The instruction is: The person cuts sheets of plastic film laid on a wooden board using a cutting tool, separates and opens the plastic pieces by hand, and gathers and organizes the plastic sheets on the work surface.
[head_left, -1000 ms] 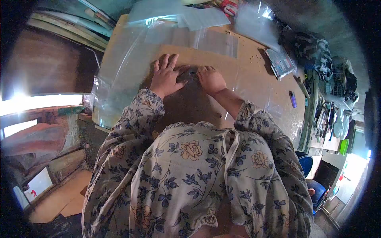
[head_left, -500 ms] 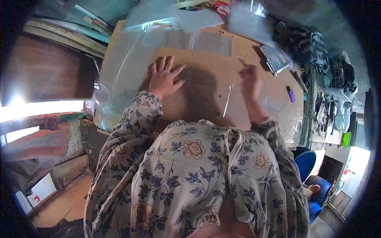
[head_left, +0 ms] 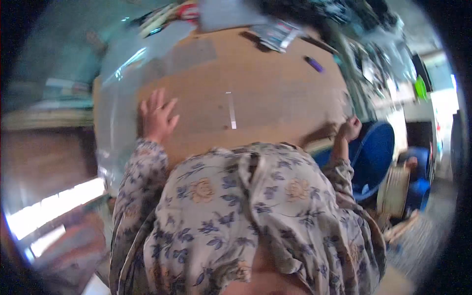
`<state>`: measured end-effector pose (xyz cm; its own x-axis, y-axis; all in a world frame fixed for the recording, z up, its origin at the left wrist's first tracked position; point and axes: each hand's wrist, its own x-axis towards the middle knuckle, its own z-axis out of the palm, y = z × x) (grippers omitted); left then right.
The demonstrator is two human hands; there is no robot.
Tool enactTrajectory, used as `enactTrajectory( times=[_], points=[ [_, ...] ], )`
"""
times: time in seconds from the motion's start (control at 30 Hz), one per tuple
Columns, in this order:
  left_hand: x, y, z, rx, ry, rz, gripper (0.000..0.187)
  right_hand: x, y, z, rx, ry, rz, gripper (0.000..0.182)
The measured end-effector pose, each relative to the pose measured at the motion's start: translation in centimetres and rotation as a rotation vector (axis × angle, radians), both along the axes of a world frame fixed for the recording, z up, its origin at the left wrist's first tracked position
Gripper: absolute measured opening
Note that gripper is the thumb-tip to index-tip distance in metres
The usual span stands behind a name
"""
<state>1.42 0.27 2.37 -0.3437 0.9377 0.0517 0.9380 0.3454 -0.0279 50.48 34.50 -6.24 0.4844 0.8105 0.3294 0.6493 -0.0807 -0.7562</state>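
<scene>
My left hand [head_left: 159, 119] lies open, fingers spread, on the left part of a brown board tabletop [head_left: 265, 64]. Clear plastic film [head_left: 114, 123] covers the board's left side beside that hand. At the right edge, above a round blue container [head_left: 376, 152], my right hand [head_left: 350, 129] is closed. Its fingers are small and blurred, and whatever they may grip cannot be made out. Between the hands shows a narrow white streak [head_left: 232, 114], a strip or glare.
Toward the back lie a printed packet [head_left: 279, 37], a purple lighter [head_left: 313, 64], a red-and-white item [head_left: 188, 12] and more plastic sheeting [head_left: 228, 12]. A green object [head_left: 420, 87] hangs at the right. A bright window opening [head_left: 59, 204] is at lower left.
My right hand has moved from over the board, rightward and nearer my body, to the table's right edge. My left hand stays spread on the board. The view has turned right.
</scene>
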Motion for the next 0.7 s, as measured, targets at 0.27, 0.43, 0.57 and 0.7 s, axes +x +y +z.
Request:
enactTrajectory(
  times=[0.27,0.43,0.57,0.7],
  points=[
    [4.4,1.7,0.1,-0.089,-0.063,-0.383,0.056,-0.4,2.0,-2.3,0.028,-0.116,-0.099,0.027],
    [4.8,2.7,-2.4,0.074,-0.209,-0.447,0.036,-1.1,3.2,-1.5,-0.052,-0.369,-0.073,0.022],
    [5.1,3.5,-3.1,0.252,-0.232,-0.445,0.022,-1.2,3.7,-1.8,-0.174,-0.474,-0.086,0.019],
    [4.0,4.9,-5.2,0.420,-0.152,-0.342,0.009,-1.2,3.9,-2.7,-0.054,-0.524,-0.129,0.023]
  ],
)
